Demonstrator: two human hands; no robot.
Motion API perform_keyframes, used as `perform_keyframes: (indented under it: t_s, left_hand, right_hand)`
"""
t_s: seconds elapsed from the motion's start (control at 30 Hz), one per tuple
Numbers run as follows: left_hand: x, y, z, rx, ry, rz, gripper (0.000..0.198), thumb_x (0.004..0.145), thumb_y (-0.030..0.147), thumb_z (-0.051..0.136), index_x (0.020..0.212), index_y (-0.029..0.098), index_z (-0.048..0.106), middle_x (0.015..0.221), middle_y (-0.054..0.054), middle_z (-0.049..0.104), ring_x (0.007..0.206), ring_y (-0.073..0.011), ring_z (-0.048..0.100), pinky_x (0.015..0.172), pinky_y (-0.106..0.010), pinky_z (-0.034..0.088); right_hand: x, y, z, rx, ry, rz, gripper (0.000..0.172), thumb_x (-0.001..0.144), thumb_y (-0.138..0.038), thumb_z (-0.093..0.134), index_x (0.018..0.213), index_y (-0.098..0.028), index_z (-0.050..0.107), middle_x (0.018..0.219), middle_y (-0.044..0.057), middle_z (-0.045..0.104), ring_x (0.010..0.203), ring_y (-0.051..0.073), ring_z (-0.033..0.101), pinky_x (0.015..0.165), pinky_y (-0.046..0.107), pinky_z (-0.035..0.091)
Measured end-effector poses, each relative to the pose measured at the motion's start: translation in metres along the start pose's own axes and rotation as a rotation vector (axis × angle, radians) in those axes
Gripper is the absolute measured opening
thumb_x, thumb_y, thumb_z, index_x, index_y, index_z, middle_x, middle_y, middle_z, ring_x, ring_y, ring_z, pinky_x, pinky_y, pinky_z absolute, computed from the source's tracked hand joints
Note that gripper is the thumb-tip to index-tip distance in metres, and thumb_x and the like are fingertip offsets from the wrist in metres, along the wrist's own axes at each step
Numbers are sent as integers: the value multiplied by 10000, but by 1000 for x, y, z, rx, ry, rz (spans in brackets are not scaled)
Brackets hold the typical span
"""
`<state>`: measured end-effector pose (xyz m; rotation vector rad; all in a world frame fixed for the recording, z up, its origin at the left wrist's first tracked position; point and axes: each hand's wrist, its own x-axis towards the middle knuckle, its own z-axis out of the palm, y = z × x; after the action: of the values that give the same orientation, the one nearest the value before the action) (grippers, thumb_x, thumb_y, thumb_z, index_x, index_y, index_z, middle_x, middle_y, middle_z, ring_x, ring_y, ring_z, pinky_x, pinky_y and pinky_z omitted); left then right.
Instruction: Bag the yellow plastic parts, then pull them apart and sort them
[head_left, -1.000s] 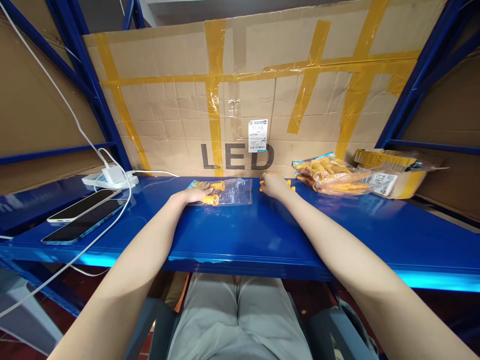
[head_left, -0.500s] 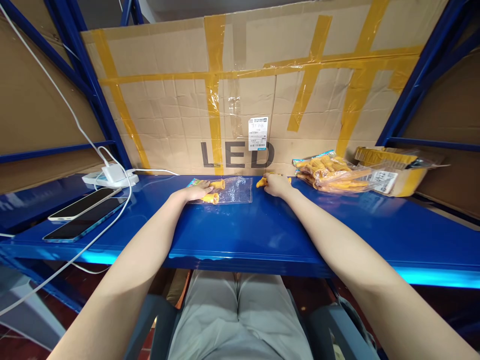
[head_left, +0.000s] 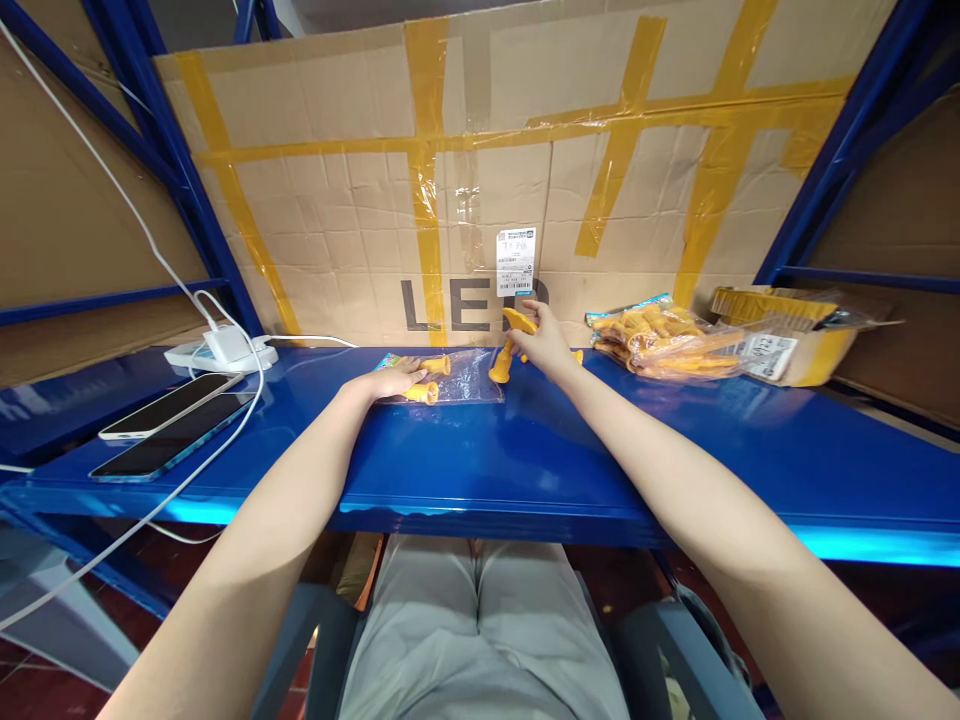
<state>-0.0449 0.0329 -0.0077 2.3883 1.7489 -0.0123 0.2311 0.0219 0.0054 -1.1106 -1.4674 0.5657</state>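
And the right hand (head_left: 547,338) is pinching a yellow piece (head_left: 500,367) by the end of the clear bag (head_left: 478,380), while the left hand (head_left: 395,380) (stretched flat, palm down) is resting on that bag!

Bright light falls over the surface (head_left: 450,460), its front edge glowing cyan at four and eight o'clock. Glare flecks the tape (head_left: 425,190) at eleven and the clear bag (head_left: 480,375) near centre. Shade darkens five o'clock; wide-angle stretch enlarges the forearms (head_left: 300,500) toward the corners.
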Motion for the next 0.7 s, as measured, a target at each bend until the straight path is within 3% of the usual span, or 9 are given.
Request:
perform_keyframes:
  t_s: [0.23, 0.33, 0.43, 0.57, 0.7]
  left_hand:
    - [2, -4, 0, -6, 13, 17, 762, 930, 597, 148, 1579, 207, 237, 1650, -52, 137, 1527, -240, 81, 1212, -431, 149]
    - [2, -5, 0, -5, 22, 28, 760, 929, 609, 155, 1575, 220, 252, 1645, -53, 156, 1525, -252, 106, 1205, -442, 170]
    - [1, -3, 0, -8, 19, 15, 747, 939, 576, 165, 1578, 195, 240, 1644, -68, 150, 1523, -252, 115, 1204, -436, 167]
    - [-1, 1, -1, -36, 25, 1, 718, 953, 533, 188, 1568, 170, 266, 1643, -80, 154, 1522, -248, 122, 1202, -420, 176]
    - [-2, 2, -2, -52, 39, -1, 705, 950, 544, 220, 1558, 197, 297, 1638, -64, 185, 1519, -250, 142, 1200, -421, 184]
  right_hand:
    - [-2, -20, 1, 334, 125, 183, 385, 816, -62, 536, 1144, -219, 412, 692, -65, 624, 465, 83, 563, 473, 176, 497]
    - [-5, -22, 2, 374, 72, 293, 314, 848, -65, 545, 1089, -210, 405, 671, -58, 634, 455, 87, 584, 459, 174, 493]
    - [-8, -17, 3, 332, -72, 407, 271, 865, -46, 539, 1058, -191, 416, 675, -38, 636, 494, 109, 636, 530, 215, 545]
    - [-12, -5, 2, 17, -259, 424, 283, 865, -57, 561, 1108, -165, 464, 724, -11, 648, 584, 123, 666, 597, 242, 559]
    - [-14, 2, -1, -545, -419, 200, 356, 839, -139, 652, 1182, -132, 556, 883, 53, 700, 800, 167, 680, 734, 267, 543]
